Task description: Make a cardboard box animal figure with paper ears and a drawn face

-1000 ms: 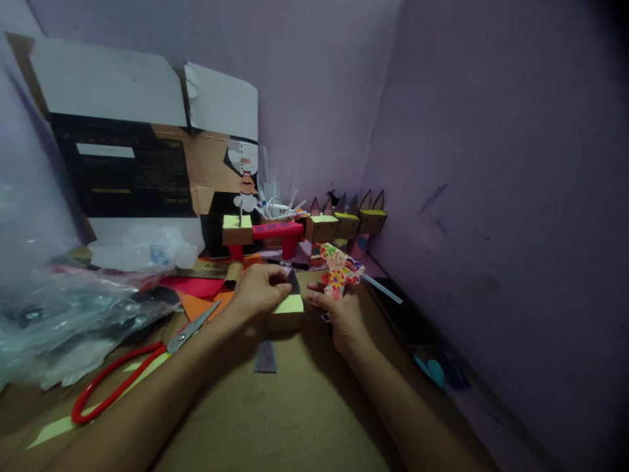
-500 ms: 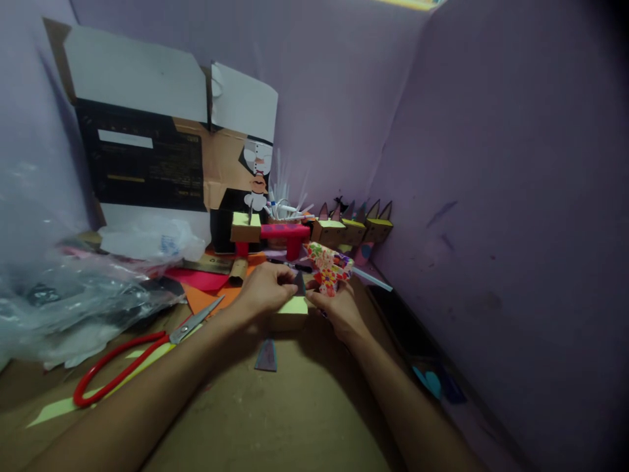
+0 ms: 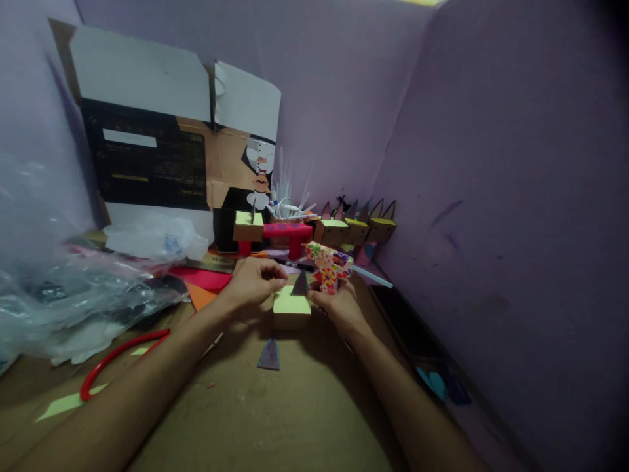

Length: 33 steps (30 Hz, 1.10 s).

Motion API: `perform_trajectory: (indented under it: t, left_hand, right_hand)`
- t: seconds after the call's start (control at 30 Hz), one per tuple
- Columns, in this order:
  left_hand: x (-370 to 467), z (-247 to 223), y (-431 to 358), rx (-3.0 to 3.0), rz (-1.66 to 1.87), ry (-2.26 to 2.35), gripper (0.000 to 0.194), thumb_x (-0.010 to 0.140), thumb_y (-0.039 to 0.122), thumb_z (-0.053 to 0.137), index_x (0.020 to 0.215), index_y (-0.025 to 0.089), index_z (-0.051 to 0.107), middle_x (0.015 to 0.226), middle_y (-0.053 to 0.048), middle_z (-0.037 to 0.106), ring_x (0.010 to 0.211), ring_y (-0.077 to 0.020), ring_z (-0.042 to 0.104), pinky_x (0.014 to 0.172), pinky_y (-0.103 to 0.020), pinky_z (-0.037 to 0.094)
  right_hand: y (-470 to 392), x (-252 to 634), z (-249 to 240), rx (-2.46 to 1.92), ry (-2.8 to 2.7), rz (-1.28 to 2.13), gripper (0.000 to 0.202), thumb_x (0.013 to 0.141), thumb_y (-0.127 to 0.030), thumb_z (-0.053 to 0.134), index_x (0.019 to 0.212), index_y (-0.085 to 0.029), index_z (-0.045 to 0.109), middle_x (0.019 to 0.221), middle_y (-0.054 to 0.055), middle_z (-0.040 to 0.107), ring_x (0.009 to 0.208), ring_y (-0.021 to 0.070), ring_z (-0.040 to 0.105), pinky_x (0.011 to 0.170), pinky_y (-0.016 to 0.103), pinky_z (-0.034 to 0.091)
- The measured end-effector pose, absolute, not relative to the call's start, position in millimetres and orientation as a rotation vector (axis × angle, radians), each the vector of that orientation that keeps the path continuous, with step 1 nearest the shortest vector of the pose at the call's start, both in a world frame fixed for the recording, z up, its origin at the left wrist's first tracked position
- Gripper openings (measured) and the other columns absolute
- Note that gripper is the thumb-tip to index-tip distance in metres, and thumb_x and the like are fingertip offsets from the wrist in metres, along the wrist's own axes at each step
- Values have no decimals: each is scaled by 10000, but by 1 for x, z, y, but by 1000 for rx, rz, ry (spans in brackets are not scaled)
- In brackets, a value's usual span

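A small cardboard box with a yellow-green top (image 3: 291, 313) sits on the table in front of me. A dark triangular paper ear (image 3: 300, 284) stands upright on its top. Just left of the box is my left hand (image 3: 256, 282), empty, its thumb and fingers apart. My right hand (image 3: 339, 307) grips a flower-patterned hot glue gun (image 3: 328, 265) with a clear glue stick (image 3: 373, 276) poking from its back; the nozzle points left. The right fingertips are close to the ear, and I cannot tell if they touch. A second paper ear (image 3: 268, 354) lies flat nearer me.
Red-handled scissors (image 3: 105, 364) lie at left, partly behind my forearm. Plastic bags (image 3: 108, 295) crowd the left side. At the back stand a red tube figure with a box head (image 3: 287, 231), several eared boxes (image 3: 381, 229) and an opened carton (image 3: 142, 164). Walls rise behind and right.
My left hand has let go of the ear and moved left, and the ear now stands on the box by itself. The glue gun stays in my right hand, nearly still.
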State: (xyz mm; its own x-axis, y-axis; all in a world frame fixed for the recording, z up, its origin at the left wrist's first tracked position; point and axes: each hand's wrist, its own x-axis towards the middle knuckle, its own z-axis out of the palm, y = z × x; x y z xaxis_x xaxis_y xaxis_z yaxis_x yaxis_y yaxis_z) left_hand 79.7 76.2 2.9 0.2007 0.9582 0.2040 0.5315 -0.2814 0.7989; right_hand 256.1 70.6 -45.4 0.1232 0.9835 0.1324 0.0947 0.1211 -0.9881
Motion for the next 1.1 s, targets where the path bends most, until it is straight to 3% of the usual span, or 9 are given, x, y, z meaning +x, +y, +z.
perform_trajectory:
  t: [0.53, 1.1]
  left_hand:
    - [86, -19, 75, 2104, 925, 1527, 117, 636, 213, 601, 668, 201, 714, 684, -28, 690, 679, -188, 600, 607, -287, 422]
    - [92, -8, 68, 2244, 818, 1554, 133, 646, 155, 545, 630, 212, 664, 646, 7, 642, 663, -166, 570, 588, -248, 379]
  right_hand:
    - [72, 258, -49, -1257, -1255, 969, 123, 533, -212, 688, 645, -181, 646, 586, 5, 631, 495, 154, 553, 438, 258, 432]
    - [72, 259, -46, -1193, -1297, 974, 97, 522, -192, 659, 613, -183, 626, 559, -22, 611, 508, 141, 544, 526, 275, 442]
